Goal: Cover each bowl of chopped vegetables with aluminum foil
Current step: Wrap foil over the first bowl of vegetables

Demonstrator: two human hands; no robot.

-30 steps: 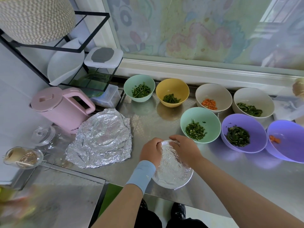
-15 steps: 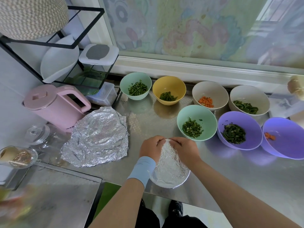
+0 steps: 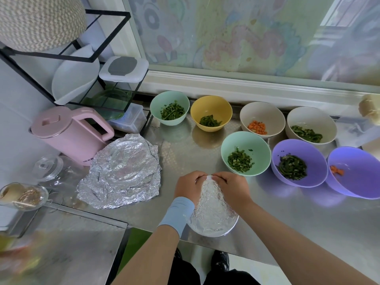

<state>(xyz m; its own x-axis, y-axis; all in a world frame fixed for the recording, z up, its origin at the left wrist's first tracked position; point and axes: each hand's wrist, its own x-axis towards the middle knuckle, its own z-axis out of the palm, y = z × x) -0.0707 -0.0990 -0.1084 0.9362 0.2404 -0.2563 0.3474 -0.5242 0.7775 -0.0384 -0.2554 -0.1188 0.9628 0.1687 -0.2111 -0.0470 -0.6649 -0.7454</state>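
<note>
Silver and crinkled all over, foil-covered bowl (image 3: pixel 213 214) at the near edge of the steel counter (image 3: pixel 287 223), directly under the fingertips and reaching back toward the body. Sheet drawn flat across the top and folded down round the rim, contents hidden. Left hand (image 3: pixel 190 185) and right hand (image 3: pixel 230 187) side by side on its far edge, fingers (image 3: pixel 200 178) curled, tips of both hands nearly meeting, pinching the foil down at the far rim. Pale blue wristband (image 3: pixel 176 211) on the left wrist.

Left of the fingers, well apart, a loose rumpled stack of foil sheets (image 3: pixel 121 173), with a pink kettle (image 3: pixel 70 134) beyond it. Just beyond and right of the fingers, an uncovered mint bowl (image 3: pixel 245 153) of chopped greens. Further right, a purple bowl (image 3: pixel 299 161) of greens, then a second purple bowl (image 3: pixel 355 171) with a few carrot bits. Well past the fingertips, a yellow bowl (image 3: pixel 211 113) of greens in a back row of four open bowls.
</note>
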